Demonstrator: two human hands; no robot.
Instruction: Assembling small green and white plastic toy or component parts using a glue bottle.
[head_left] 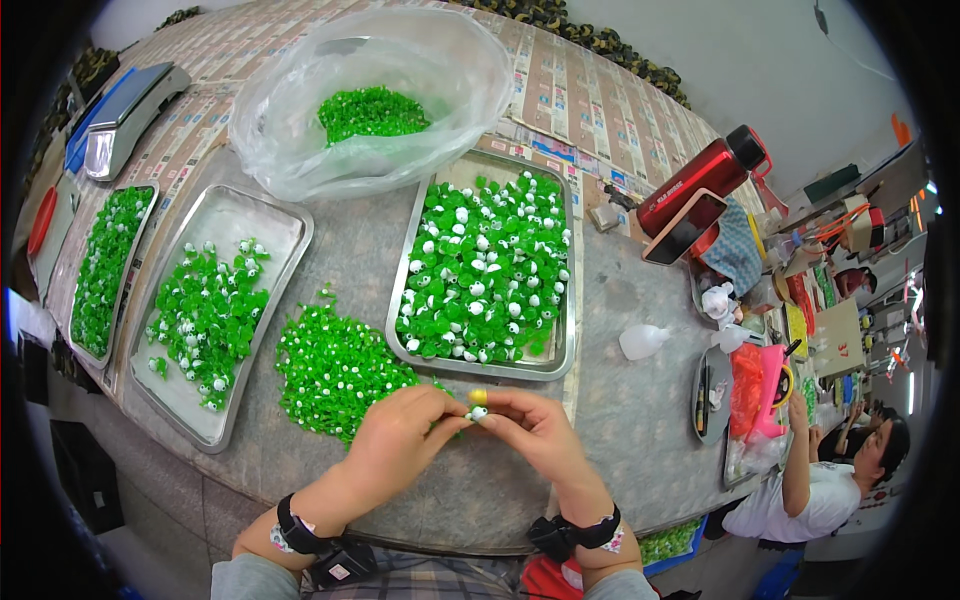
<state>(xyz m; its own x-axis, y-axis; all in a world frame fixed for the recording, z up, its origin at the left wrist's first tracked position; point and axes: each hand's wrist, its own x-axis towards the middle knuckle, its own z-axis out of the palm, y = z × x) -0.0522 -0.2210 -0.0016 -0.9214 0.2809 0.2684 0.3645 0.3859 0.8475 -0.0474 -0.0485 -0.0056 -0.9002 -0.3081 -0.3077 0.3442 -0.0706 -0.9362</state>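
Observation:
My left hand [398, 437] and my right hand [533, 430] meet at the fingertips over the table's near edge. Between them they pinch one small green and white plastic piece [477, 411]; a yellow cap covers my right fingertip just above it. Just left of my hands lies a loose pile of green pieces [335, 368]. Behind them a metal tray [562, 330] holds many green pieces with white parts.
Two more metal trays [275, 220] [142, 200] with green pieces lie at the left. A clear plastic bag [300, 120] of green pieces stands at the back, a weighing scale [125, 110] far left, a red flask [700, 185] right. Another person [820, 490] works at the lower right.

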